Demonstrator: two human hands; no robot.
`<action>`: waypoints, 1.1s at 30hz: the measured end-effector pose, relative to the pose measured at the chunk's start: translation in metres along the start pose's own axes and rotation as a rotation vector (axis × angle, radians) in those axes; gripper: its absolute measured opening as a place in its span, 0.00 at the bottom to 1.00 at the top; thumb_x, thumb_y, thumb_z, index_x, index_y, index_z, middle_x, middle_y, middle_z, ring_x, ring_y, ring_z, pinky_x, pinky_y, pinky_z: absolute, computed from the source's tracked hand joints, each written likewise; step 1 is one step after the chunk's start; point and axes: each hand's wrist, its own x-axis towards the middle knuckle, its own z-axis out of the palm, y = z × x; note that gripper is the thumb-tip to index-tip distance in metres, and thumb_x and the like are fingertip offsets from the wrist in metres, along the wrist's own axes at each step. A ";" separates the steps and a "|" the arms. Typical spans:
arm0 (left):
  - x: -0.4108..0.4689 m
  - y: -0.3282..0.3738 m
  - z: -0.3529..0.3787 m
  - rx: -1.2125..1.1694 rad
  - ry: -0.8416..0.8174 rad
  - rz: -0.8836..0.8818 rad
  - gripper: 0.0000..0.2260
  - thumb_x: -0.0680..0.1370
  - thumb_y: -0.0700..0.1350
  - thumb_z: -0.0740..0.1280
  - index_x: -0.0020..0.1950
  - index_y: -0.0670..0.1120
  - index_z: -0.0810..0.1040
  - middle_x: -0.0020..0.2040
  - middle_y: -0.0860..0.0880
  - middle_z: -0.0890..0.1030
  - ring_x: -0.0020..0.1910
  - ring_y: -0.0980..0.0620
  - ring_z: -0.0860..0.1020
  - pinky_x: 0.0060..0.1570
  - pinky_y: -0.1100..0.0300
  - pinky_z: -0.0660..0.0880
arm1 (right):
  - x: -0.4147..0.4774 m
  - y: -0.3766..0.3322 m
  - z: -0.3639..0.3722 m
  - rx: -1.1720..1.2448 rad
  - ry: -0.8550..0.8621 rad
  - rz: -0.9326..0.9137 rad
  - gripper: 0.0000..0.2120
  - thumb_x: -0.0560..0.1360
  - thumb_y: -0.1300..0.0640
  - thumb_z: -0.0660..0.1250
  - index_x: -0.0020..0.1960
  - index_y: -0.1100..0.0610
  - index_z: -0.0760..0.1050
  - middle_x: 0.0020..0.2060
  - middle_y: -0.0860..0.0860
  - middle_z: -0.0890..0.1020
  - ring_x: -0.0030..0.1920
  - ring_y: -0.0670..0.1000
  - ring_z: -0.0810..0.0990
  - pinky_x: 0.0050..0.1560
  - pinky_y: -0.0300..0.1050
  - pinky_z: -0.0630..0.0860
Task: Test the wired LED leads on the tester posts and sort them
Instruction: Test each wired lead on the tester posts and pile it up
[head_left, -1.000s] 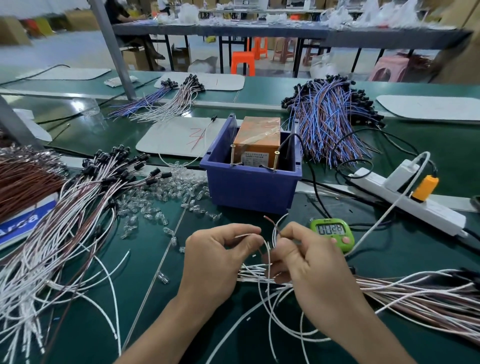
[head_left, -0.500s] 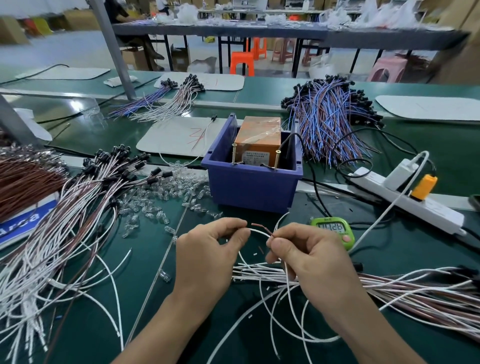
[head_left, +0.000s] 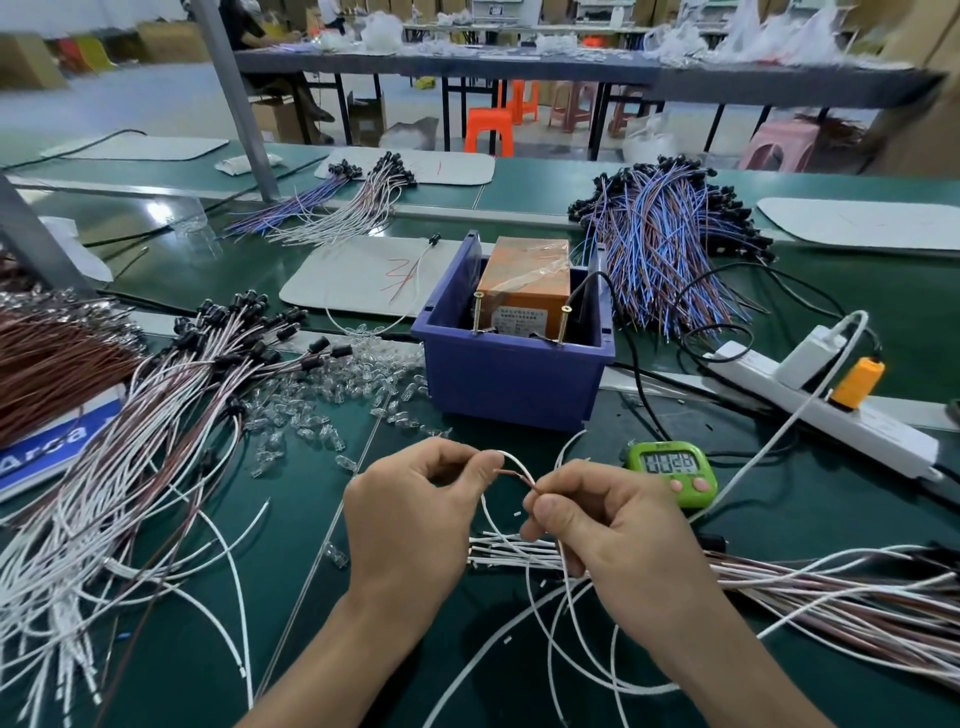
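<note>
Blue bin (head_left: 511, 387), beyond both hands, holds orange tester (head_left: 524, 280) with brass posts (head_left: 476, 312); left hand (head_left: 415, 525) pinches white lead (head_left: 514, 461), right hand (head_left: 608, 530) brown lead (head_left: 514, 474), above green worktop (head_left: 831, 519).

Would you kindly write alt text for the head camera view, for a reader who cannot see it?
A left hand and right hand pinch a thin lead over a green bench. Behind sits a blue bin with two brass tester posts; wire bundles lie on both sides.
</note>
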 end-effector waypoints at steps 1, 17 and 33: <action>0.000 0.000 0.000 0.000 0.003 -0.001 0.11 0.70 0.54 0.80 0.33 0.63 0.81 0.31 0.66 0.81 0.32 0.63 0.80 0.35 0.71 0.72 | 0.000 0.000 0.001 -0.001 -0.003 -0.001 0.12 0.79 0.64 0.70 0.43 0.48 0.84 0.35 0.54 0.86 0.28 0.54 0.73 0.28 0.45 0.71; 0.007 0.003 -0.002 -0.613 -0.320 -0.313 0.03 0.72 0.47 0.78 0.45 0.51 0.89 0.40 0.45 0.88 0.38 0.49 0.86 0.42 0.64 0.80 | 0.000 0.004 0.002 -0.019 -0.007 -0.099 0.09 0.78 0.61 0.71 0.45 0.48 0.84 0.37 0.53 0.87 0.35 0.63 0.81 0.31 0.43 0.77; 0.032 0.023 -0.011 -0.618 -0.197 -0.423 0.17 0.84 0.45 0.65 0.36 0.50 0.85 0.27 0.48 0.78 0.23 0.54 0.73 0.26 0.66 0.71 | 0.001 -0.051 -0.025 -0.464 0.383 -0.304 0.04 0.73 0.49 0.72 0.43 0.41 0.85 0.31 0.38 0.83 0.32 0.42 0.79 0.31 0.36 0.74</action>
